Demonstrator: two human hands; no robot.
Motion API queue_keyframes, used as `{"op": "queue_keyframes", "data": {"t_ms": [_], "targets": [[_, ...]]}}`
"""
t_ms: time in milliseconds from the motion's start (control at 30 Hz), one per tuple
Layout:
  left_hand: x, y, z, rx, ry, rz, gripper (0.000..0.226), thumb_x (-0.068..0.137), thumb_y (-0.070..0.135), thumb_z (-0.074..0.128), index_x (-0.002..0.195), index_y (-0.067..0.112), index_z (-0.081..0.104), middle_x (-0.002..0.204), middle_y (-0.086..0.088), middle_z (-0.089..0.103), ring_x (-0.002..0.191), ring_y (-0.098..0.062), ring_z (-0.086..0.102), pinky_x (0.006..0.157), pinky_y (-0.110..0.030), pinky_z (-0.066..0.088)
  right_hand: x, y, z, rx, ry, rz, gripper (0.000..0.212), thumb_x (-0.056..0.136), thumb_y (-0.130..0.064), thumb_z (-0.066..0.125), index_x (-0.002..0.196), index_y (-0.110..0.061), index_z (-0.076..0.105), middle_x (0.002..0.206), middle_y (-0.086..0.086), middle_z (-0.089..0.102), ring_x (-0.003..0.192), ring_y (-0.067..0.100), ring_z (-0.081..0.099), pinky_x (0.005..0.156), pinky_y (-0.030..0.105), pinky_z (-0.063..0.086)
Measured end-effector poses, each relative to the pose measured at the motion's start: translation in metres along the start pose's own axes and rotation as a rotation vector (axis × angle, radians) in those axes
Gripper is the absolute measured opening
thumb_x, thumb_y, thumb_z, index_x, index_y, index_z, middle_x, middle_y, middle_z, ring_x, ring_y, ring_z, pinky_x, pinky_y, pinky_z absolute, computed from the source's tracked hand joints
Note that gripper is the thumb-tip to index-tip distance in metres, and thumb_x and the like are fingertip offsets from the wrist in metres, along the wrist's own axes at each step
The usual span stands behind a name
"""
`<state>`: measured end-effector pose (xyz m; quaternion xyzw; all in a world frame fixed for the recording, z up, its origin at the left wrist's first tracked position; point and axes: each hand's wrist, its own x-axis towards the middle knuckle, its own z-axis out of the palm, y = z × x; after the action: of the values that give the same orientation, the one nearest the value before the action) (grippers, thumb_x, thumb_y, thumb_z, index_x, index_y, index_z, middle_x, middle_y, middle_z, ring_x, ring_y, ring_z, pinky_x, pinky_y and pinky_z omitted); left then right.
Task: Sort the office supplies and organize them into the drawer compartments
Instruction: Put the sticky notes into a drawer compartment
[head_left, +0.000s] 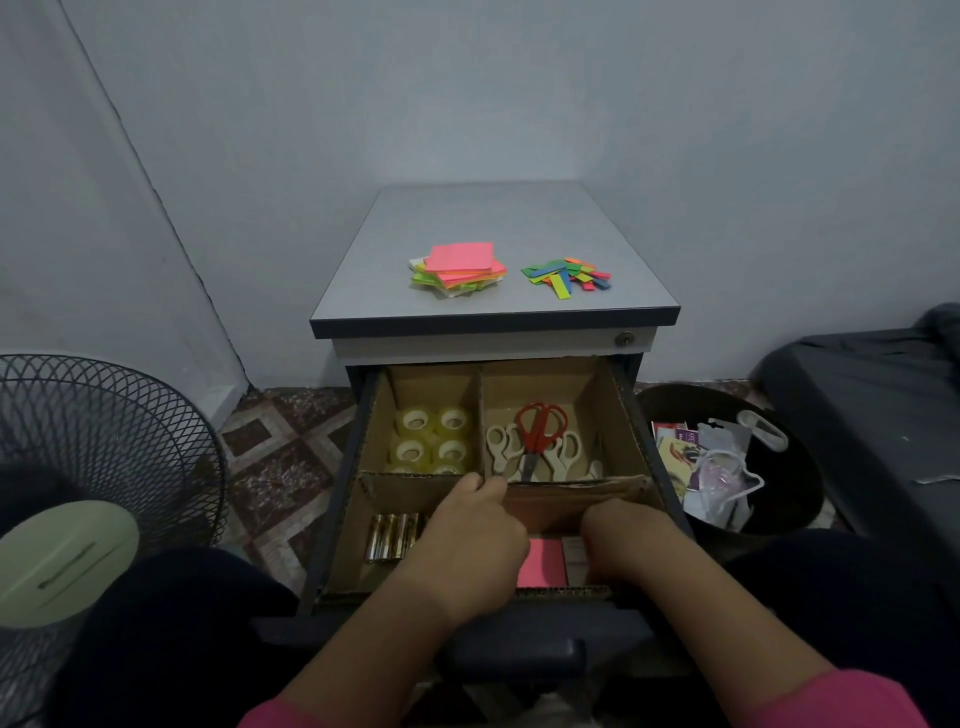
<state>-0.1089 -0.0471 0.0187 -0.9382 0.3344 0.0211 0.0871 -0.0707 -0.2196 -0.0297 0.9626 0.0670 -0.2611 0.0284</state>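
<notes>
My left fingers (480, 486) curl over the top edge of the cardboard divider (571, 488) where the cross wall meets the middle wall, gripping it; my left hand (467, 540) sits over the centre of the open drawer (631, 415). My right hand (623, 535) reaches down into the near right compartment, fingers pointing downward and hidden behind the hand, so I cannot tell whether they hold anything. Between my two hands a pink sticky-note pad (543, 564) lies flat on that compartment's floor, just beside my right hand. The far left compartment holds tape rolls (431, 439), the far right holds scissors (537, 441) with handles pointing away from me, and the near left holds batteries (392, 535) lying side by side. What remains to sort sits on the cabinet top (493, 218), well beyond both hands and straight ahead: a loose stack of sticky notes (460, 267) to the left and a scatter of coloured flags (566, 275) to the right. I judge the left hand nearer the stack and the right nearer the flags; either must rise out of the drawer and reach forward over the cabinet edge
</notes>
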Motion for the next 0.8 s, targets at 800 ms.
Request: {"op": "queue_keyframes", "data": {"t_ms": [800], "targets": [[0.004,-0.015,0.016,-0.245,0.121,-0.084,0.037,0.092,0.014,0.047,0.118,0.031,0.067,0.105,-0.001,0.044,0.102,-0.024,0.038,0.09,-0.029,0.036,0.01,-0.012,0.002,-0.003,-0.116,-0.007,0.046,0.092,-0.042,0.054,0.127,-0.012,0.058,0.129,0.008,0.058,0.118,0.025,0.055,0.101,0.04,0.044]]}}
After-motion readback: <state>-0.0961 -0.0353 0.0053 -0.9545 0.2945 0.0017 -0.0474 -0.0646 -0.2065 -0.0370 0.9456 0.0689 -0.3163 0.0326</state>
